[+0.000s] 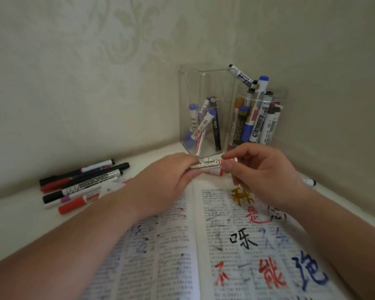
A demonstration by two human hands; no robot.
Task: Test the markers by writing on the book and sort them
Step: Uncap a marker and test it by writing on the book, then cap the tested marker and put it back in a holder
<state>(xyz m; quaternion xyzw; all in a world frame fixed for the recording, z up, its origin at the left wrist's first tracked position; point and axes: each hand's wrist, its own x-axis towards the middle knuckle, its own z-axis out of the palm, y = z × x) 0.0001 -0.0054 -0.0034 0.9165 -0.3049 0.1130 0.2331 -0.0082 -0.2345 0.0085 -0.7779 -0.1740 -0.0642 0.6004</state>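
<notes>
Red-and-white plastic whiteboard marker (206,166), likely being uncapped
Left hand (169,177) fingers grip its barrel, right hand (263,173) fingers pinch the three o'clock red cap (231,160); next, a straight pull.

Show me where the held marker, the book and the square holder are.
held marker (206,165), head view, printed barrel.
book (217,200), head view, right page.
square holder (206,83), head view, upper front wall.
</notes>
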